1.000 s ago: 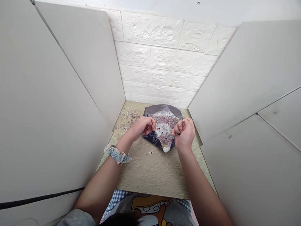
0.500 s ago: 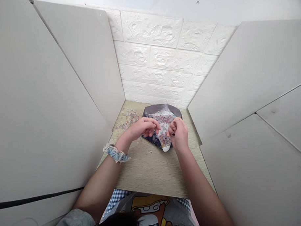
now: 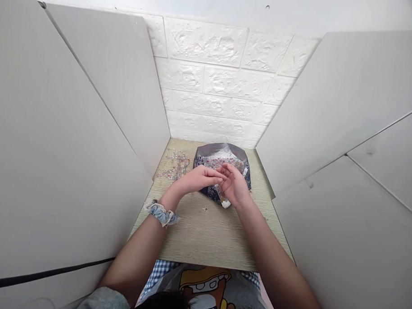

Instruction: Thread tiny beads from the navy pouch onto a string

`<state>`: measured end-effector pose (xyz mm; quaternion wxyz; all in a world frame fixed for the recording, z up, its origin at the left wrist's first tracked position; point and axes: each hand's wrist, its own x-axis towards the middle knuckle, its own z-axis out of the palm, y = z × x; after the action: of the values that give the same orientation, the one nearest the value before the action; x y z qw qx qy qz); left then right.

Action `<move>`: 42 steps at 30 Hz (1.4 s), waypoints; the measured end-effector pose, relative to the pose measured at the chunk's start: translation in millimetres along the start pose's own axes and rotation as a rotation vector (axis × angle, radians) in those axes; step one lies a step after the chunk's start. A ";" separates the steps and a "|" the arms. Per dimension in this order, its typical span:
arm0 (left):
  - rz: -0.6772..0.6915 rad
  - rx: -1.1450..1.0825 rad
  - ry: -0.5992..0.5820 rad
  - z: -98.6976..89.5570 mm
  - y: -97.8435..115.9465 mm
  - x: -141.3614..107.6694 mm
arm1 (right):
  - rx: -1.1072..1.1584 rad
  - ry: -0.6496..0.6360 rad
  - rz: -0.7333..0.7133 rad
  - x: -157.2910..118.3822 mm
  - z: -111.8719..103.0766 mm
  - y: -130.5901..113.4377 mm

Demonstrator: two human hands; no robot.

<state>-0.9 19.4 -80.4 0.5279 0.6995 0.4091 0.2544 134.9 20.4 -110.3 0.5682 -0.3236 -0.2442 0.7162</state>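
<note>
Foil bag [image 3: 206, 155] of beads is lying at the far end; left hand [image 3: 196, 179] and right hand [image 3: 234, 186] are meeting fingertips above it, fingers loosely uncurled, pinching something too small to tell.

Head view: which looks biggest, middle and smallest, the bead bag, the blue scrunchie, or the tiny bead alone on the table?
1. Bead bag, largest.
2. Scrunchie; it is nearer the camera, yet looks smaller.
3. Lone bead, smallest by far.
</note>
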 end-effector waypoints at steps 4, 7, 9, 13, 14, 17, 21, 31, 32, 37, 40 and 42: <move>-0.005 0.101 0.098 0.4 -7.3 3.9 | 0.009 -0.046 0.030 -0.5 0.3 2.3; 0.002 0.255 0.180 1.6 -10.5 6.2 | 0.017 -0.069 0.054 -0.8 1.8 3.6; 0.034 0.307 0.196 2.8 -12.1 7.4 | 0.015 -0.073 0.061 -1.0 3.0 4.8; 0.044 0.346 0.212 4.3 -12.9 7.9 | 0.012 -0.084 0.059 -1.7 5.0 6.6; 0.046 0.338 0.210 4.5 -12.4 7.6 | 0.009 -0.092 0.057 -2.0 5.4 6.8; 0.064 0.304 0.197 5.4 -10.4 6.6 | -0.011 -0.116 0.050 -2.9 6.6 7.4; 0.040 0.326 0.215 6.9 -8.6 6.1 | -0.029 -0.156 0.045 -4.1 7.3 9.0; -0.016 0.384 0.249 6.9 -2.9 4.7 | -0.047 -0.249 0.049 -6.6 6.8 9.8; -0.015 0.381 0.247 7.1 -2.7 4.5 | -0.046 -0.249 0.050 -7.1 7.2 9.2; -0.010 0.314 0.236 7.0 -3.2 3.8 | -0.041 -0.236 0.048 -8.3 9.1 6.4; -0.031 0.267 0.295 5.5 -2.4 3.3 | -0.080 -0.147 0.025 -5.4 7.5 6.6; -0.031 0.247 0.365 4.5 -1.2 3.1 | -0.130 -0.085 -0.005 -2.6 5.2 7.3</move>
<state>3.9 19.7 -83.2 0.3593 0.6948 0.5365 0.3168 126.7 16.3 -111.6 0.5367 -0.3287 -0.3150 0.7105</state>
